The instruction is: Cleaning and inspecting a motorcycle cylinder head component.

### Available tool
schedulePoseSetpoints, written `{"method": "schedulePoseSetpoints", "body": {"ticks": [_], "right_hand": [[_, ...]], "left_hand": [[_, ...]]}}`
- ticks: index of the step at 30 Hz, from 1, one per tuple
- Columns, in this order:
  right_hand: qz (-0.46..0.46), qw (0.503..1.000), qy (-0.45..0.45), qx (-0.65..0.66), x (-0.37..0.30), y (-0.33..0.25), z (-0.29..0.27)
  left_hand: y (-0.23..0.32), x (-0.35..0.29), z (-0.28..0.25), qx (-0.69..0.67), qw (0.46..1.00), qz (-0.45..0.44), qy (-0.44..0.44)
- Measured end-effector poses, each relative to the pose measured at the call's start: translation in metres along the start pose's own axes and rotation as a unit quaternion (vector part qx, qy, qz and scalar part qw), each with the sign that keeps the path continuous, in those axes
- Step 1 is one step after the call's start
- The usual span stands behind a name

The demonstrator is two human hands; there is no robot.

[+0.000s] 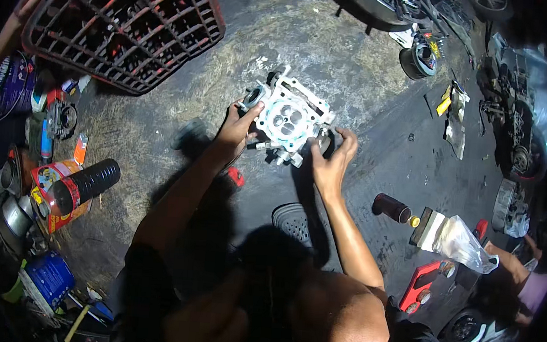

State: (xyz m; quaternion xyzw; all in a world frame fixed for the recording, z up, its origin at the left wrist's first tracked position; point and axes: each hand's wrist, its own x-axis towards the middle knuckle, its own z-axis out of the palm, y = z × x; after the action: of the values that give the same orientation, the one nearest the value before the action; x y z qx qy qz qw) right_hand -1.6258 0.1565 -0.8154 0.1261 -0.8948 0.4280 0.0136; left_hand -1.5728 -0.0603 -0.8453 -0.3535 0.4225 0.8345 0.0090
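Two forearms, left hand [235, 128], right hand [333, 158], one cylinder head [288, 119], four valves.

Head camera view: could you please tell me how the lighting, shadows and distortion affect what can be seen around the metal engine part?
In the head view, light falls brightly on the pale metal engine part held between the left hand and right hand; the person's shadow darkens the grey concrete floor below; fisheye edges bend and fade to black.

Both hands [237, 129] [333, 158] fwd, fingers curled.
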Motion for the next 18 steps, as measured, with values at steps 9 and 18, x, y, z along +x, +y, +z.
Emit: {"method": "schedulePoseSetpoints", "body": {"ticks": [9,18], "right_hand": [[-0.223,0.947,-0.143,-0.183,0.002,-0.053,0.000],[-0.209,0.949,-0.143,-0.186,-0.002,-0.059,0.006]], "left_hand": [[0.000,-0.010,0.001,0.004,0.999,-0.008,-0.033],[0.000,-0.009,-0.007,0.001,0.997,-0.012,-0.070]]}}
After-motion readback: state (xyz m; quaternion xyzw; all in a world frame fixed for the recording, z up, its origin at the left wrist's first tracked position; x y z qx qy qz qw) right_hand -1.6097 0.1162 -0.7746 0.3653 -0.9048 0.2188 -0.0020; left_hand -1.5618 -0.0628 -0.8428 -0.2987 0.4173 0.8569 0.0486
